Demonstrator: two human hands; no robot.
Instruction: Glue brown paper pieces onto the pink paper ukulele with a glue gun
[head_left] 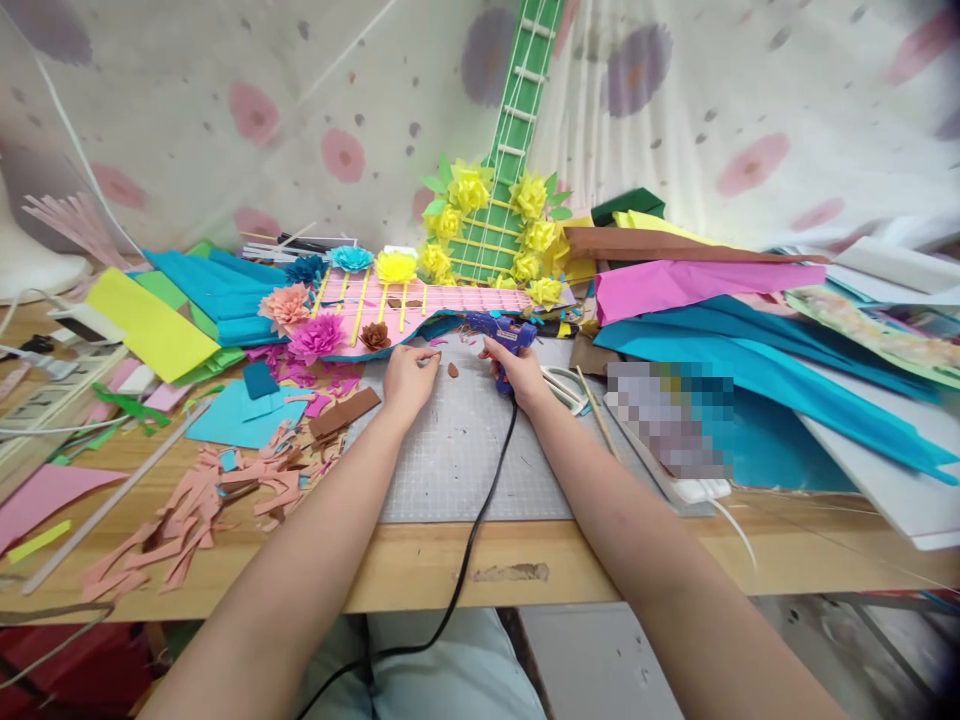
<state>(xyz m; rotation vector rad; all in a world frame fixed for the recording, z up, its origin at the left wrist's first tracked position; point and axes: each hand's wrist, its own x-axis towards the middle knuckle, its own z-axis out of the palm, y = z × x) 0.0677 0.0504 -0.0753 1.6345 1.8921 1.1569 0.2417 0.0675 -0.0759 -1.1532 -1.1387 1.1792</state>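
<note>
My right hand (521,374) is wrapped round a purple-blue hot glue gun (504,332), its nozzle pointing left and its black cord (487,500) running down over the table edge. Over the grey cutting mat (450,470), the fingers of my left hand (411,380) are pinched together; what they hold, if anything, is too small to make out. A small brown paper petal (453,370) lies on the mat between my hands. Just beyond them is a pink paper guitar (442,298) with yellow strips and several paper flowers, among them a brown flower (376,336).
Behind stands a green guitar (517,130) with yellow flowers. Paper scraps (202,500) and a light-blue sheet (244,415) lie to the left. On the right are scissors (564,388), a thin stick (598,412), folded coloured papers (705,290) and a pixelated phone-like object (667,420).
</note>
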